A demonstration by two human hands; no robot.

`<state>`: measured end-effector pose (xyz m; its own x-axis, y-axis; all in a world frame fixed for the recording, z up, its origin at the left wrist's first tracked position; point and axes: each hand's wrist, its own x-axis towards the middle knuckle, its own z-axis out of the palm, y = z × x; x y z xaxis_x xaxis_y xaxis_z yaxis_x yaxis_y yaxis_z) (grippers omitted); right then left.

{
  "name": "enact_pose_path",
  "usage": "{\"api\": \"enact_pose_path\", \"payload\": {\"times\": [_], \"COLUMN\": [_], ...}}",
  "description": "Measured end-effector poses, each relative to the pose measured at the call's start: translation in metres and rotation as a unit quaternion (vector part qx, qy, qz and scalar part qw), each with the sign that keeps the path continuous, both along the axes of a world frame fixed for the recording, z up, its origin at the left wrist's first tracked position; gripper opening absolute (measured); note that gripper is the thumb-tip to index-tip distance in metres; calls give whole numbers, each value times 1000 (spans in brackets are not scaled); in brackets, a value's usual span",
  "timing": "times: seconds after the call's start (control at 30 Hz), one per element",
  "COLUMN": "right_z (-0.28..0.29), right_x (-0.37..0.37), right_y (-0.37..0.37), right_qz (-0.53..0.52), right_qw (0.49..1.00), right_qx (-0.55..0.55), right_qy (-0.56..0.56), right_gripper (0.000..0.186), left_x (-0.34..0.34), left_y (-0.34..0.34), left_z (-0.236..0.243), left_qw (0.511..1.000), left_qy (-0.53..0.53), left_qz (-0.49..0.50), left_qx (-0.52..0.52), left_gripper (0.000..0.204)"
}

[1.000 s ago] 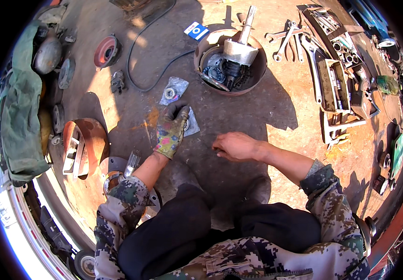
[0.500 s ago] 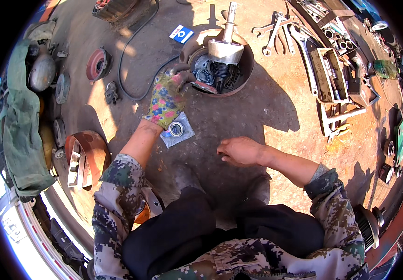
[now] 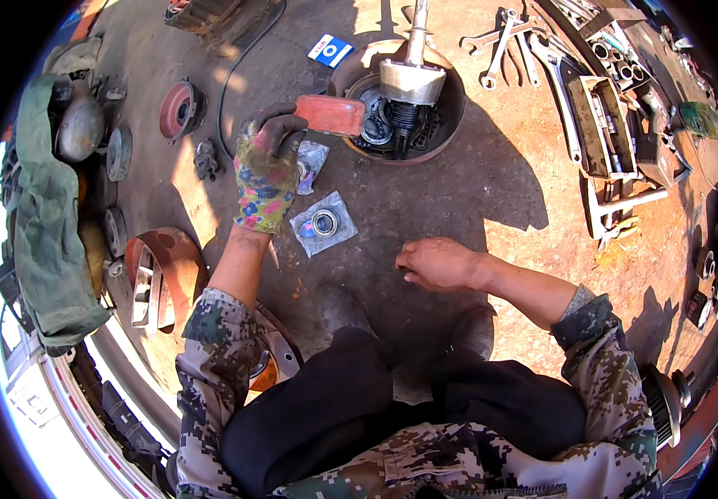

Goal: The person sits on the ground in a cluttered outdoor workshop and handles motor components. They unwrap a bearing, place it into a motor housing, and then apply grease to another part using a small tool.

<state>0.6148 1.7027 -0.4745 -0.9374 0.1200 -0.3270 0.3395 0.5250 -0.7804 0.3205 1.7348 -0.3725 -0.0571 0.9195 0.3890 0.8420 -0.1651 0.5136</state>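
My left hand (image 3: 266,166), in a floral glove with dark fingers, is closed on a red rectangular plate (image 3: 330,115) at the near left of a rusty drum (image 3: 446,133). The drum holds a steel shaft part (image 3: 413,79) and dark, greasy parts (image 3: 400,129). Two bagged bearings lie on the ground: one (image 3: 311,162) partly behind the glove, the other (image 3: 324,223) below it. My bare right hand (image 3: 432,264) hangs low right of the lower bearing, fingers loosely bent and slightly apart, with nothing visible in them.
Wrenches (image 3: 508,46) and toolboxes (image 3: 600,125) lie at right. A blue-white box (image 3: 330,50) and cable (image 3: 234,79) are beyond the bearings. A red wheel part (image 3: 177,112), rusty curved housing (image 3: 172,274), flanged part (image 3: 276,341) and green tarp (image 3: 47,249) are at left.
My left hand moved from the bagged bearing toward the drum and now holds the red plate, drawn up and leftward, uncovering both bearings. My right hand stays low, shifting only slightly.
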Motion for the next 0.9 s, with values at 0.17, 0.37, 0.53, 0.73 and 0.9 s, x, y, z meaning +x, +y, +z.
{"api": "enact_pose_path", "payload": {"times": [0.17, 0.37, 0.53, 0.73, 0.9], "right_z": [-6, -9, -4, -5, -5], "right_x": [-4, -2, 1, 9, 15], "right_y": [-3, -5, -3, -4, -8], "right_qz": [29, 13, 10, 27, 16], "right_qw": [1000, 1000, 1000, 999, 1000], "right_qx": [6, -3, 1, 21, 13], "right_qy": [-9, 5, 2, 5, 0], "right_gripper": [23, 25, 25, 24, 23], "left_x": [-3, -3, -4, 0, 4], "left_y": [-10, -24, -41, -62, -71], "left_z": [3, 7, -18, -28, -30], "left_qw": [995, 987, 981, 863, 817], "left_qy": [62, 111, -183, -472, -515], "left_qz": [12, -5, 48, 126, 172], "left_qx": [78, 112, 43, -129, -193], "left_gripper": [22, 19, 9, 22, 27]}}
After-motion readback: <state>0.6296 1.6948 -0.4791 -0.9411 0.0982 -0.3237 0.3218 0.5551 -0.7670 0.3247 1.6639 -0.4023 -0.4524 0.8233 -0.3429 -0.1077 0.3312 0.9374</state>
